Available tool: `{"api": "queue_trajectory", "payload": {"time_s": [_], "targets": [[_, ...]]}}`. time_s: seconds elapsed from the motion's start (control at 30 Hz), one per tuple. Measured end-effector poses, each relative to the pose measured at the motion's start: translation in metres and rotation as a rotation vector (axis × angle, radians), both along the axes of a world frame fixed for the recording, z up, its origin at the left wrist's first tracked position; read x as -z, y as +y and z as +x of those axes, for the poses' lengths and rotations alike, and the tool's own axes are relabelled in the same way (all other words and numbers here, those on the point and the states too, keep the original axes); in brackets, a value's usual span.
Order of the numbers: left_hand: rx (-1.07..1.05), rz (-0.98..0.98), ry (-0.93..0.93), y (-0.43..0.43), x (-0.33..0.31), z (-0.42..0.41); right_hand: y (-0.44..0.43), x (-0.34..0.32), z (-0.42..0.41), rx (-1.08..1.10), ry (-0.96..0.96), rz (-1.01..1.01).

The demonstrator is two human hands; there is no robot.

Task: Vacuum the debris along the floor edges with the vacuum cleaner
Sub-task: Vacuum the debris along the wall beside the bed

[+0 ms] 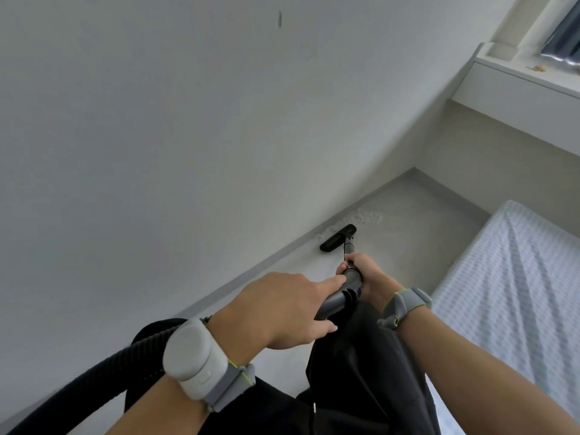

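Nozzle (338,237) beside skirting (266,265), debris (364,216) just ahead

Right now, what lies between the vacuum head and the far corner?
A pale patch of debris by the wall, then bare floor, seen in the head view.

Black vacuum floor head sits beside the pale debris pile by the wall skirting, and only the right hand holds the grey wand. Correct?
No: the head view shows both hands on the grey wand, the left hand gripping its upper end, the right hand lower down. The black vacuum floor head is beside the pale debris pile by the skirting.
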State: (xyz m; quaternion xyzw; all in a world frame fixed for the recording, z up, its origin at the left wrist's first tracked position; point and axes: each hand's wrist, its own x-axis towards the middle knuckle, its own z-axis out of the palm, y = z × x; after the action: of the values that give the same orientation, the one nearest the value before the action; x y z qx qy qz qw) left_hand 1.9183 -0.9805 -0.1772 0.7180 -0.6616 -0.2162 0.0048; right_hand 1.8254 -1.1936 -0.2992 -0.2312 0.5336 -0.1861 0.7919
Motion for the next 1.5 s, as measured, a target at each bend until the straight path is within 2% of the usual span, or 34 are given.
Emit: {"api": "queue_trajectory", "payload": {"time_s": [0.33, 0.8, 1.23, 1.5], "targets": [[0.147, -0.021, 0.011, -0.045, 0.015, -0.041, -0.030, -0.004, -0.069, 0.096, 0.083, -0.035], [0.029, -0.079, -0.051, -0.094, 0.019, -0.030, -0.100, 0.002, -0.017, -0.043, -0.003, -0.024], [0.124, -0.091, -0.016, -0.145, 0.026, -0.063, -0.156, 0.017, -0.072, 0.024, 0.053, -0.056], [0.106, -0.075, 0.043, -0.191, 0.041, -0.062, -0.201, 0.025, -0.073, -0.052, 0.158, -0.052]]}}
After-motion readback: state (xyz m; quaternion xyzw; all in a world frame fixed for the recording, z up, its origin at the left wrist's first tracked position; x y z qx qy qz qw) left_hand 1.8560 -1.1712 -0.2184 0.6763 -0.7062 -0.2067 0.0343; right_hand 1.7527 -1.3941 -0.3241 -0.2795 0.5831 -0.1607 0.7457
